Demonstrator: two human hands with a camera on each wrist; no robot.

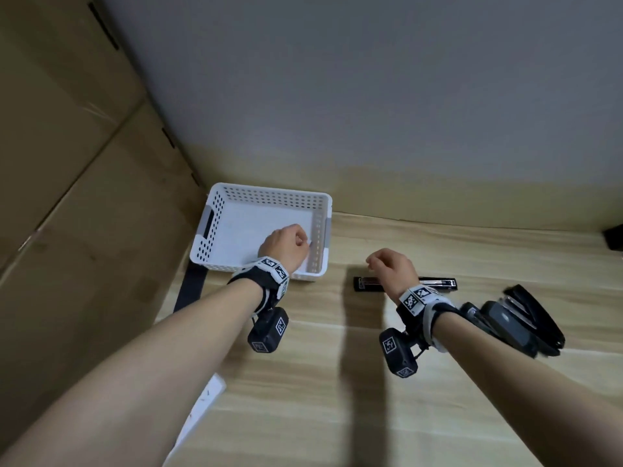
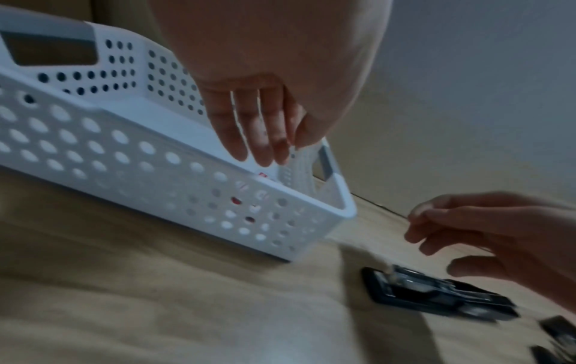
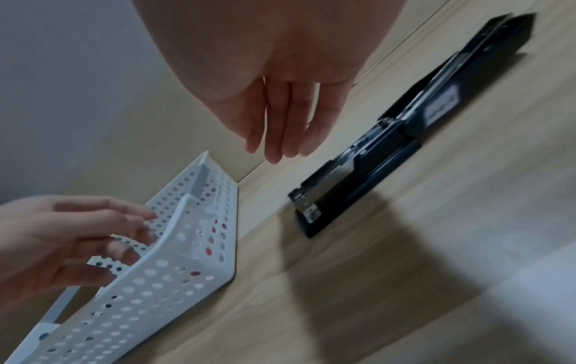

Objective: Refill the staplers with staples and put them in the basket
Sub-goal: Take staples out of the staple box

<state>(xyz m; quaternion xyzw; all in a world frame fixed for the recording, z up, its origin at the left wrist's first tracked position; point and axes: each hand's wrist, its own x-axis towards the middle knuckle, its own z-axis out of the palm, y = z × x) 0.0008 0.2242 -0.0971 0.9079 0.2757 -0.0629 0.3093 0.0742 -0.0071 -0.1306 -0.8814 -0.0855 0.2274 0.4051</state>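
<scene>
A white perforated basket (image 1: pixel 269 191) (image 2: pixel 156 118) (image 3: pixel 174 246) stands at the table's back left. Through its holes I see something white with red marks (image 2: pixel 265 176) lying inside. My left hand (image 1: pixel 286 244) (image 2: pixel 262 147) hovers over the basket's near right corner, fingers hanging loosely, with nothing visible in them. A black stapler (image 1: pixel 369 284) (image 2: pixel 436 293) (image 3: pixel 358 177) lies folded out flat on the table, its metal staple channel exposed. My right hand (image 1: pixel 391 267) (image 3: pixel 280 138) hangs just above the stapler, fingers relaxed and empty. A second black stapler (image 1: pixel 526 318) lies open beside my right forearm.
Stacked cardboard boxes (image 1: pixel 67 197) wall off the left side, and a grey wall (image 1: pixel 371 96) closes the back. A black strap (image 1: pixel 190 288) lies in front of the basket. A white flat object (image 1: pixel 202 409) sits at the table's left edge. Something dark (image 1: pixel 615 235) sits far right.
</scene>
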